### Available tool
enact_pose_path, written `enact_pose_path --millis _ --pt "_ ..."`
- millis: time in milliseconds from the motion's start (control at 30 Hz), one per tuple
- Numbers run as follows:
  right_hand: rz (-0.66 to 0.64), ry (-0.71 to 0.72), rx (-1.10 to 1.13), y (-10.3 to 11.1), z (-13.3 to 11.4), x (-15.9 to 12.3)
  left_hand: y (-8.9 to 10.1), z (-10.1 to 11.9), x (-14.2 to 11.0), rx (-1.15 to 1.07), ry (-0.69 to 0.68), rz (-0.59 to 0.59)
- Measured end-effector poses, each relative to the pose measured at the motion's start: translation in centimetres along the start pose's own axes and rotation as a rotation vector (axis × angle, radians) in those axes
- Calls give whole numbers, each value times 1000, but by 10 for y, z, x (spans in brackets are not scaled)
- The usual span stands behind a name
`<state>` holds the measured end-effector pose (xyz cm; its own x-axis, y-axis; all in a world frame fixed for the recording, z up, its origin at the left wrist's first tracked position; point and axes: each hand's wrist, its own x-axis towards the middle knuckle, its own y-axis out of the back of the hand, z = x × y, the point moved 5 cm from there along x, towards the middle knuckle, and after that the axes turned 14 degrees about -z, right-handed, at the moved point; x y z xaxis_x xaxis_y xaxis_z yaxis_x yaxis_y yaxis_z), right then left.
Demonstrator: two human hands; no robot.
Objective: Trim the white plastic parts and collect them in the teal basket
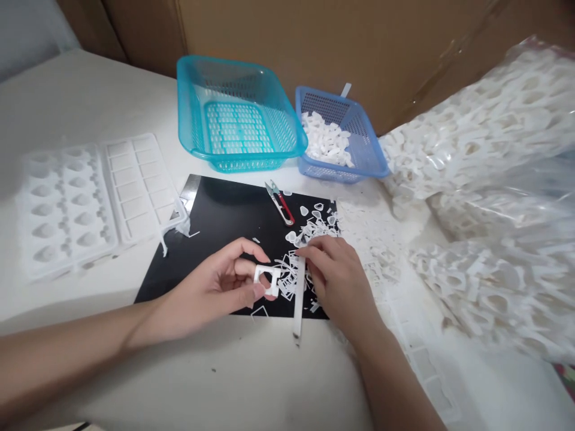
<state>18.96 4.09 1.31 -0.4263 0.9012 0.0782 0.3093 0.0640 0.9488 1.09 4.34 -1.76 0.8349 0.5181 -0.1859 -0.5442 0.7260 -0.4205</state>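
Observation:
My left hand (pixel 231 278) pinches a small white plastic square frame (pixel 258 274) between thumb and fingers, above the black mat (pixel 215 227). Just right of it, my right hand (pixel 335 269) has its fingers closed at the upper end of a flat white stick (pixel 298 305). The stick points towards me, and its lower end passes the mat's front edge. Thin white plastic scraps (pixel 290 278) lie in a pile between and beneath the hands. Red-handled thread snips (pixel 281 206) rest on the mat behind the hands.
A turquoise basket (pixel 184 120) stands behind the mat. Beside it, a blue basket (pixel 371 140) holds white pieces (pixel 326 140). White moulded trays (pixel 67 209) lie at left. Clear bags of white parts (pixel 485 239) bulge at right, and cardboard (pixel 314 42) stands behind.

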Motion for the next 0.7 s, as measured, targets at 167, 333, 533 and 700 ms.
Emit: enact_pose_path --millis 167,333,533,700 --pt "74 25 385 11 -19 -3 -1 1 1 1 18 5" --pt "-142 -80 724 -5 -35 -5 -3 -2 1 21 13 -54" --pt "-121 -73 789 -5 -38 -8 0 0 1 129 -9 13" --pt "-105 -103 789 -3 -39 -7 0 7 2 155 -26 40"
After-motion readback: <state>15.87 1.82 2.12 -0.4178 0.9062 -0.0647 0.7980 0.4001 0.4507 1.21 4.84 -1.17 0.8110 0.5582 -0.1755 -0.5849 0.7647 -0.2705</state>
